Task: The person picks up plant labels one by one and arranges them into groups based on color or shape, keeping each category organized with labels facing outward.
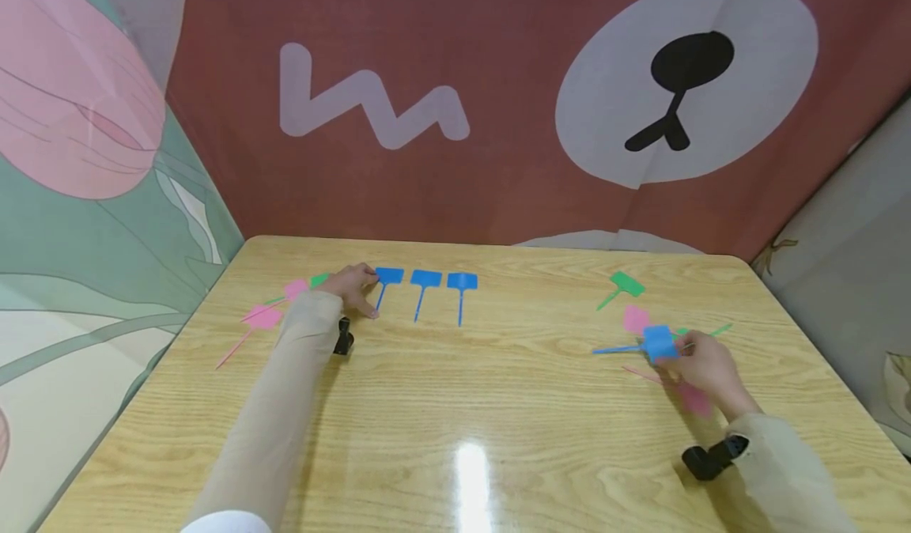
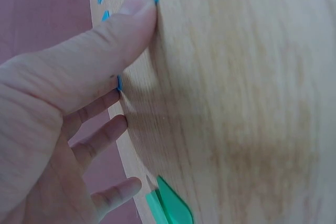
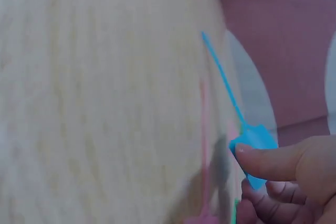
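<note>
My right hand (image 1: pixel 704 365) pinches a blue plant label (image 1: pixel 660 343) by its flat head, thumb on top, with the thin stem pointing left. In the right wrist view, that label is raised over the tabletop. Pink labels (image 1: pixel 636 319) and green labels (image 1: pixel 627 283) lie around this hand. At the far left, my left hand (image 1: pixel 350 286) spreads its fingers at the leftmost blue label (image 1: pixel 389 275); its thumb touches the stem's tip. To the right of it, a second blue label (image 1: pixel 426 278) and a third blue label (image 1: pixel 462 281) stand in a row, stems toward me.
Left of my left arm lie pink labels (image 1: pixel 263 317) and a green label (image 1: pixel 319 279), the latter partly hidden by the hand. A pink label (image 1: pixel 693 400) lies under my right hand. The wooden table (image 1: pixel 498 406) ends at a printed cloth backdrop (image 1: pixel 498 193).
</note>
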Tool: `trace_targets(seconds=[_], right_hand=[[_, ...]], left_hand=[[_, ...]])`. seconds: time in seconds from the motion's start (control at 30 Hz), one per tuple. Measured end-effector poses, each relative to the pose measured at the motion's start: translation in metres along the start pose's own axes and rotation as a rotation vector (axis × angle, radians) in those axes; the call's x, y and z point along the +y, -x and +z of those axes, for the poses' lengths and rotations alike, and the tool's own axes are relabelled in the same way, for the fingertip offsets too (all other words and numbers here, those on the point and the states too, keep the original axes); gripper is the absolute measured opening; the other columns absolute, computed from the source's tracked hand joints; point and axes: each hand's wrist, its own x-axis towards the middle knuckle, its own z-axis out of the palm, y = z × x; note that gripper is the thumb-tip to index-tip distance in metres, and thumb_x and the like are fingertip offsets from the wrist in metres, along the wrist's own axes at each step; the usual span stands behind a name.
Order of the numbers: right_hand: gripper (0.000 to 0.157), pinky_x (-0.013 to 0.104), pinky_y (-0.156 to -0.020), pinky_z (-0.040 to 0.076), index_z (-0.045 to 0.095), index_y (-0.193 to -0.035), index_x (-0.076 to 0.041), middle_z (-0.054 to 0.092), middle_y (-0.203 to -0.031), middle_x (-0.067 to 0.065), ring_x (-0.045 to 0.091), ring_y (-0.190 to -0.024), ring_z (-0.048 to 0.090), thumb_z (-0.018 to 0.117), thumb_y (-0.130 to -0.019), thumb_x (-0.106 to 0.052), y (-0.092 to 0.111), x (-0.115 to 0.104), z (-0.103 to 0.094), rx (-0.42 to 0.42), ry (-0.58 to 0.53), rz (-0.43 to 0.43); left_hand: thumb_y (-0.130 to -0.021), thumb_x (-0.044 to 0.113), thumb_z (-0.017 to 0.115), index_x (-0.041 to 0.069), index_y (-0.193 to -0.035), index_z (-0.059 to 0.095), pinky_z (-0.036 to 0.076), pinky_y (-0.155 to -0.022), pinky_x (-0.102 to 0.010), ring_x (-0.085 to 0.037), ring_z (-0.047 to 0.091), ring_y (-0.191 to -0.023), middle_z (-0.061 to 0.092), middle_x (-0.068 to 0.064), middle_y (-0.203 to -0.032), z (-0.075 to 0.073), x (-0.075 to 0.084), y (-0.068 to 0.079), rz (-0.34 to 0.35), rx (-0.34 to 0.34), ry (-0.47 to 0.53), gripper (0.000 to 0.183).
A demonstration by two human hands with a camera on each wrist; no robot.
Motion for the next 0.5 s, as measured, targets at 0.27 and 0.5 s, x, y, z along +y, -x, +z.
trace_targets(seconds=[0.27, 0.5], right_hand=[[0.028, 0.03, -0.066, 0.053, 0.048, -0.105, 0.012, 0.062, -0.087, 0.013, 0.015, -0.074, 0.063, 0.058, -0.088, -0.008, -0.002, 0.0, -0.01, -0.116, -0.544, 0.002], [0.015, 0.028, -0.074, 0.052, 0.063, -0.084, -0.01, 0.062, -0.082, 0.005, 0.017, -0.076, 0.065, 0.057, -0.087, 0.003, -0.005, 0.001, -0.022, -0.287, -1.201, 0.074]], left_hand=[[-0.078, 0.028, 0.072, -0.001, -0.14, 0.03, 0.024, -0.103, -0.051, -0.038, 0.022, -0.13, 0.026, -0.019, -0.142, -0.001, 0.003, 0.004, 0.0, 0.007, 0.02, 0.081], [-0.079, 0.028, 0.071, -0.001, -0.141, 0.029, 0.024, -0.103, -0.052, -0.039, 0.02, -0.131, 0.026, -0.019, -0.142, 0.0, 0.002, 0.003, -0.014, -0.003, 0.02, 0.08]])
